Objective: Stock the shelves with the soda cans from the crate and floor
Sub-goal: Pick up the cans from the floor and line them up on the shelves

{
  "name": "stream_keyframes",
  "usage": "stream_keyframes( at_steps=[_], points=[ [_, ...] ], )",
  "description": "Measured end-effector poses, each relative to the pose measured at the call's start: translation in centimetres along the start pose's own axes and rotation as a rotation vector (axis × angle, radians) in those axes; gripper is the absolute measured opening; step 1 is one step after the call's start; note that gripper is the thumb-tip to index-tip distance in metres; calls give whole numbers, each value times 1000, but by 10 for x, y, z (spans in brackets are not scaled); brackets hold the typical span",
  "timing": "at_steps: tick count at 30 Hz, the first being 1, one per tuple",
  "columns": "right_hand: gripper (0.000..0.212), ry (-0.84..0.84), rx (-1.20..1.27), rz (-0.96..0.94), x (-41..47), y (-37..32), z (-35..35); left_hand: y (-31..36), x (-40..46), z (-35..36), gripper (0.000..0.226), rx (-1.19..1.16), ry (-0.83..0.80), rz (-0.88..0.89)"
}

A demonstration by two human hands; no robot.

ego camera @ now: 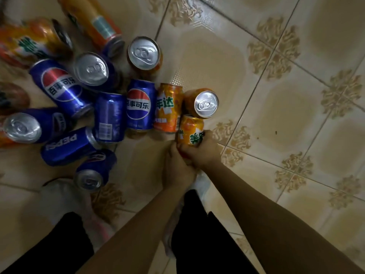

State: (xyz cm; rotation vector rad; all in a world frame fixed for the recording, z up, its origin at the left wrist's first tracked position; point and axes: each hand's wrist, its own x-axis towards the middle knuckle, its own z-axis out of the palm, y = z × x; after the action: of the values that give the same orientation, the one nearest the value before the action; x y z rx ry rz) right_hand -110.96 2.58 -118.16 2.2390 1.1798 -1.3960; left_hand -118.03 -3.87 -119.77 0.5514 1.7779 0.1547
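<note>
On the tiled floor, both hands, left hand and right hand, curl fingers round 1 orange can; lifting carelessly could knock the upright can touching it.

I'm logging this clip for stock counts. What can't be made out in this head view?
- Bottom of the orange Mirinda can: covered by the right hand and left hand.
- Orange cans at the left edge: cut off and blurred, so the total count is uncertain.
- Shelves and crate: outside the frame.
- White shoe: blurred.
</note>
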Motion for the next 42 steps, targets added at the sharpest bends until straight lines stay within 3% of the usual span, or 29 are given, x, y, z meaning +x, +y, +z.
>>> stream_keyframes(
  at_steps=[3, 6, 9, 16, 20, 24, 29, 35, 37, 40, 42],
  points=[
    [67, -28, 40, 73, -13, -1, -10, 7, -14, -9, 81, -15, -32, 29],
    [82, -82, 227, 189, -55, -4, -29, 20, -57, -25, 75, -10, -59, 64],
    [68, -154, 356, 240, -122, -14, -53, 41, -121, -55, 75, -4, -55, 87],
    [38, -197, 348, 106, -308, -72, -124, 101, -295, -155, 79, -12, -60, 80],
    [62, -227, 317, 29, -422, -119, -178, 140, -397, -225, 91, -137, -72, 91],
    [46, -328, 425, -174, -528, -150, -227, 158, -489, -299, 90, -309, -52, 121],
    [36, -399, 687, -358, -621, -182, -264, 187, -602, -374, 57, -568, 36, 269],
    [90, -579, 774, -643, -705, -242, -284, 201, -716, -397, 52, -802, 213, 531],
    [96, -638, 760, -776, -730, -259, -292, 198, -744, -396, 57, -849, 232, 596],
    [83, -716, 723, -936, -765, -276, -302, 192, -775, -391, 68, -837, 232, 699],
    [55, -777, 699, -995, -786, -280, -306, 189, -789, -387, 71, -851, 239, 729]
  ],
)
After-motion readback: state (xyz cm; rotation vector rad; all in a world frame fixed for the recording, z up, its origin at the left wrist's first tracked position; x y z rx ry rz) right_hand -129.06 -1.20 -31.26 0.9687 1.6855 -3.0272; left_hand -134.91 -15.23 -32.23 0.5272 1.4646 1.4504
